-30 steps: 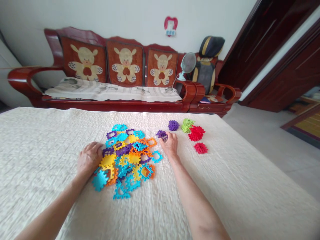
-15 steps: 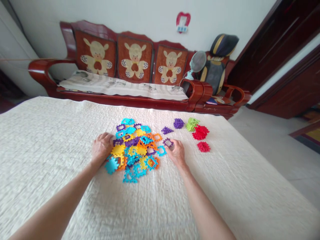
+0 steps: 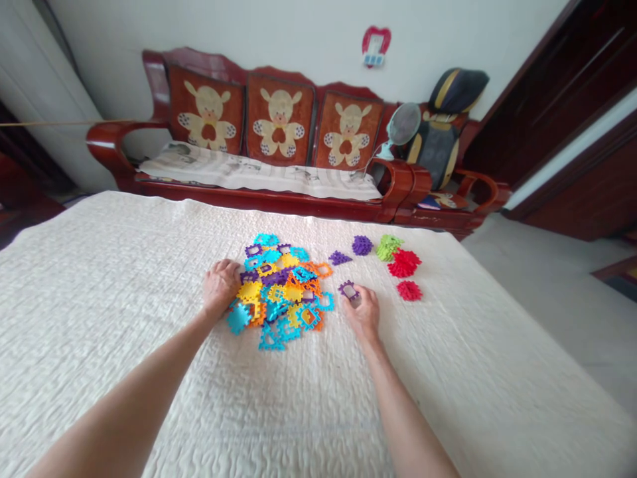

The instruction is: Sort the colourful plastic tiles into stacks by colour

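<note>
A purple toy frame (image 3: 343,289), pinched in the right hand (image 3: 365,312), sits just right of the toy heap (image 3: 293,293). The left hand (image 3: 221,285) rests at the heap's left edge, its grip unclear. Beneath the heap lies a white quilted cover (image 3: 298,418); beyond it, a wooden sofa (image 3: 249,202).

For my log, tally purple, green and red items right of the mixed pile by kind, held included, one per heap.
Purple round plastic heap: 1
Purple triangular plastic item: 1
Purple rectangular plastic frame, in the right hand: 1
Light green plastic heap: 1
Red plastic heaps: 2
Total: 6
</note>
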The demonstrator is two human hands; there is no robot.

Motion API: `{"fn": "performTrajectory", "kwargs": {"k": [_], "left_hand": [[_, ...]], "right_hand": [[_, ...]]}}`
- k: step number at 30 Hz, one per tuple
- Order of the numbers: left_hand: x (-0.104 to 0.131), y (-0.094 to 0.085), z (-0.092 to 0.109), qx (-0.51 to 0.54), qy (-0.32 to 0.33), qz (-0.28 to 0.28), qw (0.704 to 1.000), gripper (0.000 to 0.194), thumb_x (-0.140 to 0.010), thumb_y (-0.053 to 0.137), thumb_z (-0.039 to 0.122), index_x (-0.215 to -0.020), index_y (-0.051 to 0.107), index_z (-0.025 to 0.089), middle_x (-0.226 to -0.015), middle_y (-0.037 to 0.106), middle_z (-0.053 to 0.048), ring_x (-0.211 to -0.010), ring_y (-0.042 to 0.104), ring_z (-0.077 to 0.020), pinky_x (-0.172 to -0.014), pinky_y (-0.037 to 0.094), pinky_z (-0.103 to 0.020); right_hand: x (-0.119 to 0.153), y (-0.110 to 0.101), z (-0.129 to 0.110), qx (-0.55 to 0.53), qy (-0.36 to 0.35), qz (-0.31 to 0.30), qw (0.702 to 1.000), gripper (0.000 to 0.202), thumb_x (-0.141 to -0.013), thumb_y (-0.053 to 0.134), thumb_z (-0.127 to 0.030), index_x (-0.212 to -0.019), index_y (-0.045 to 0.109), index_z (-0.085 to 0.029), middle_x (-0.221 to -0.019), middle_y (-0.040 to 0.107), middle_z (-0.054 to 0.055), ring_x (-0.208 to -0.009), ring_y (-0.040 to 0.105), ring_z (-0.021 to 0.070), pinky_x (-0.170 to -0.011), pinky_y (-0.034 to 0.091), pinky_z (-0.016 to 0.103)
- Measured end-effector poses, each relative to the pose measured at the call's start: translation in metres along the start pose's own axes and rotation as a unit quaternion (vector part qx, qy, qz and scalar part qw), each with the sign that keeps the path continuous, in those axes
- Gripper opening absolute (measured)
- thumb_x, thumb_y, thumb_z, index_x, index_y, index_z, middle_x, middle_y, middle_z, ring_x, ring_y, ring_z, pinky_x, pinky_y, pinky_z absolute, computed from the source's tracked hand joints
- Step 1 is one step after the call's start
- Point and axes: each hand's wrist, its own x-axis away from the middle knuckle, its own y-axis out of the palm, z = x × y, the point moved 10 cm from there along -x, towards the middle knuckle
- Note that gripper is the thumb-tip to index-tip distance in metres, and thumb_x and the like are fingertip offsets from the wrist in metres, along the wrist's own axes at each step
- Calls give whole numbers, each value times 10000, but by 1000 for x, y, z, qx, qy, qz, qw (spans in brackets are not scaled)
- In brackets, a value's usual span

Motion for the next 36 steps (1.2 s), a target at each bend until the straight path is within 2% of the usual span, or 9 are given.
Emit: {"fn": "performTrajectory", "kwargs": {"k": [5, 8, 12, 17, 23, 27, 31, 36], "left_hand": [[-2, 6, -7, 6, 4, 3, 1000, 327, -945, 397, 282, -1049, 700, 215, -1168, 673, -78, -1133, 570, -265, -939, 454, -393], [-3, 8, -8, 6, 5, -4, 1000, 331, -946, 391, 285, -1053, 698, 218, -1183, 670, -84, -1138, 571, -279, -949, 455, -421], [-2, 5, -5, 5, 6, -10, 1000, 341, -948, 376, 285, -1060, 692, 219, -1196, 668, -86, -1142, 574, -279, -952, 457, -422], [-1, 2, -2, 4, 10, -13, 1000, 346, -948, 366, 287, -1058, 686, 215, -1227, 666, -84, -1155, 574, -279, -945, 456, -420], [-3, 7, -7, 13, 16, -17, 1000, 315, -934, 391, 269, -1064, 674, 229, -1209, 664, -87, -1135, 569, -276, -951, 471, -433], [-4, 8, -10, 25, 26, -3, 999, 292, -922, 407, 272, -1030, 677, 243, -1182, 670, -85, -1117, 587, -289, -939, 481, -444], [-4, 9, -10, 20, 27, 6, 999, 303, -915, 413, 275, -1027, 691, 231, -1178, 678, -100, -1107, 601, -307, -913, 486, -451], [-3, 6, -7, 7, 17, 6, 1000, 338, -927, 384, 280, -1029, 699, 215, -1177, 682, -87, -1120, 593, -274, -941, 471, -407]], "right_hand": [[-6, -18, 29, 67, 42, 21, 997, 346, -767, 614, -354, -1047, 662, -155, -1027, 684, 143, -996, 606, 292, -939, 477, 451], [-7, -23, 37, 95, 52, 26, 994, 350, -766, 599, -343, -1044, 657, -139, -1007, 676, 153, -989, 595, 297, -939, 469, 451], [-6, -24, 35, 102, 52, 37, 993, 383, -750, 614, -341, -1071, 646, -133, -1114, 648, 177, -1059, 571, 303, -962, 452, 445], [-12, -19, 40, 116, 69, 13, 991, 310, -739, 608, -276, -1015, 660, -144, -980, 670, 137, -991, 569, 288, -943, 445, 428], [-29, -28, 53, 136, 93, 33, 986, 235, -788, 590, -273, -983, 653, -158, -984, 660, 136, -1005, 543, 279, -921, 442, 404], [-31, -28, 55, 147, 102, 29, 983, 231, -777, 604, -278, -961, 664, -152, -963, 643, 137, -996, 548, 292, -921, 445, 421], [-25, -30, 49, 141, 92, 46, 985, 255, -726, 619, -269, -945, 675, -152, -970, 624, 132, -991, 553, 294, -933, 454, 425], [-21, -41, 43, 107, 67, 97, 987, 286, -709, 597, -273, -966, 658, -161, -1033, 605, 136, -1014, 553, 290, -951, 463, 429]]}}
